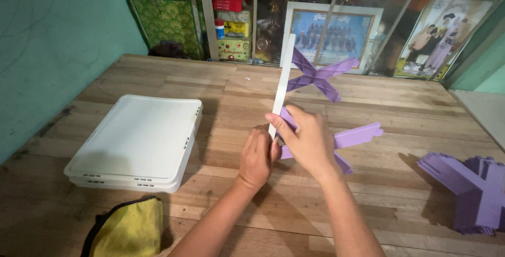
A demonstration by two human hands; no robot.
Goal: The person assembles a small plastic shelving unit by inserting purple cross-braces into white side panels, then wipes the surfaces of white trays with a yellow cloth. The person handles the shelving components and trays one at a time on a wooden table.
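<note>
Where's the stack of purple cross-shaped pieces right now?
In the head view, the stack of purple cross pieces sits on the wooden table at the far right edge, to the right of the right hand.

Bare table (368,204) lying open between the hands and the purple stack (471,188) at right, white tray (134,141) and yellow cloth (129,228) blocking the left side.
</note>
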